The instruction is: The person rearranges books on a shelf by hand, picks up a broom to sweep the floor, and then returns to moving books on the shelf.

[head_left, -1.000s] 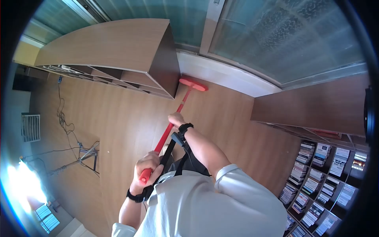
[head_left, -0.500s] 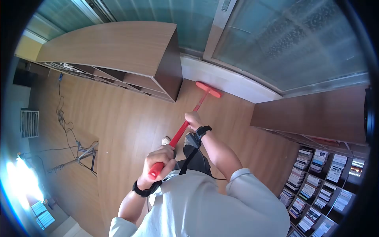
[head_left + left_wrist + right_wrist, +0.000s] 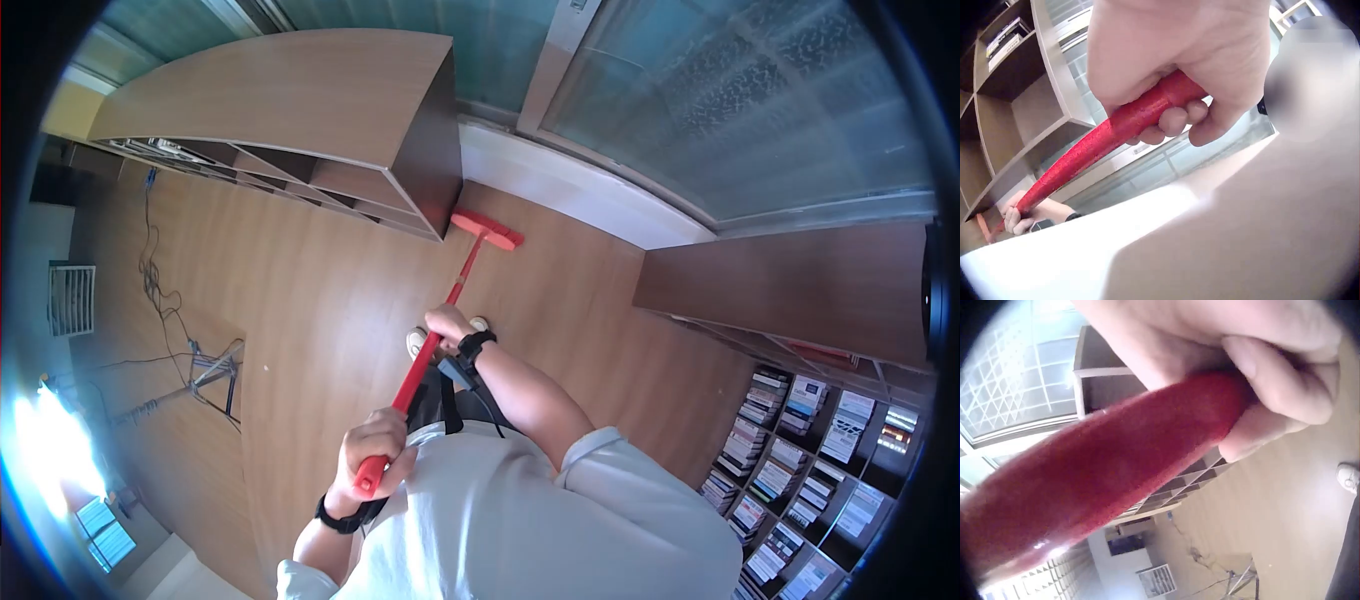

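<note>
A red broom has its head [image 3: 487, 229] on the wooden floor, beside the end of a low shelf unit. My left hand [image 3: 372, 455] grips the top end of the red handle [image 3: 415, 375]; in the left wrist view that hand [image 3: 1179, 69] has its fingers wrapped round the handle [image 3: 1094, 147]. Lower down the handle, my right hand [image 3: 449, 325] holds it. The right wrist view shows the right hand [image 3: 1266, 381] with fingers curled round the thick red handle [image 3: 1104, 462].
The low shelf unit [image 3: 270, 95] stands along the glass doors at the upper left. At the right are a brown cabinet [image 3: 790, 280] and shelves of books or cases [image 3: 780, 470]. A metal stand [image 3: 215, 375] with loose cables [image 3: 150, 275] is on the left floor.
The broom head moved right along the white base of the wall, then back left towards the shelf unit. Both hands shifted the same way, keeping hold of the handle.
</note>
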A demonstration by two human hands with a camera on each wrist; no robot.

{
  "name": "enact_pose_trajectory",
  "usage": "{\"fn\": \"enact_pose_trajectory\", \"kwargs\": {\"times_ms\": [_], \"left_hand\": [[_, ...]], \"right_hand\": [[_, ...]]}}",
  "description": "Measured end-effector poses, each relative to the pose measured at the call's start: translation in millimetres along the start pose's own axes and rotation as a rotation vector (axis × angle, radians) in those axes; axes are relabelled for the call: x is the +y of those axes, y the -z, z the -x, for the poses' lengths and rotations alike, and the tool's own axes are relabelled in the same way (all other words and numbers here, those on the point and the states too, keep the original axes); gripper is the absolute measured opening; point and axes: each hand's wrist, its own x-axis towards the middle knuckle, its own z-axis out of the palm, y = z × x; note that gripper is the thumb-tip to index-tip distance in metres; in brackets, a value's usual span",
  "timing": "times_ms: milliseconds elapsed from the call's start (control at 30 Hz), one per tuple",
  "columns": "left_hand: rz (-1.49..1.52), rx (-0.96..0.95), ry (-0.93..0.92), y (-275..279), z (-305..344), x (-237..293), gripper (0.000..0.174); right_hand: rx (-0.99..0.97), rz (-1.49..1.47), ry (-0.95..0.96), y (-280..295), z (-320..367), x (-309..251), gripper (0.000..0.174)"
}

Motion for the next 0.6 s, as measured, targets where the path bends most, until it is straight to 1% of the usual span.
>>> {"fn": "enact_pose_trajectory", "kwargs": {"times_ms": [100,133,167,233,267,333,367,400,467,533,567,600], "left_hand": [[0.01,0.039,0.047,17.7,14.2,25.9,0.02],[0.049,0.089,0.03,22.5,14.3,34.0,0.021],[0.098,0.105,0.036,27.7,14.1,43.4,0.022],[0.187,0.11,0.008,34.2,7.9,53.4,0.023],[0.185,0.115,0.009,35.8,5.4,56.2,0.023],[0.19,-0.031,-0.008,35.9,-2.9,59.4,0.024],[0.186,-0.09,-0.027,34.0,-8.7,61.0,0.025],[0.188,-0.095,-0.024,30.4,-12.6,59.8,0.025],[0.207,-0.175,-0.067,19.9,-22.4,52.4,0.024],[0.207,-0.22,-0.089,6.1,-35.0,38.7,0.026],[0.194,-0.23,-0.12,-3.0,-43.5,30.3,0.025],[0.179,-0.238,-0.151,-12.4,-51.3,21.7,0.024]], "right_hand": [[-0.238,-0.169,0.081,-21.3,10.4,14.3,0.017],[-0.319,-0.223,0.107,-26.2,17.3,14.4,0.018],[-0.323,-0.216,0.107,-30.8,25.2,16.2,0.018],[-0.262,-0.353,0.143,-40.0,61.6,-1.0,0.018],[-0.266,-0.35,0.141,-40.9,70.9,-3.2,0.018],[-0.113,-0.526,0.055,-32.7,86.9,-7.5,0.016],[-0.093,-0.57,0.033,-26.4,104.0,-18.9,0.015],[-0.041,-0.579,-0.022,-19.6,108.7,-21.9,0.013],[0.087,-0.568,0.063,-0.7,111.7,-18.4,0.013],[0.166,-0.639,0.084,25.4,96.4,-7.8,0.013],[0.135,-0.661,0.186,43.3,82.8,3.8,0.012],[0.183,-0.613,0.189,63.2,67.6,11.6,0.012]]}}
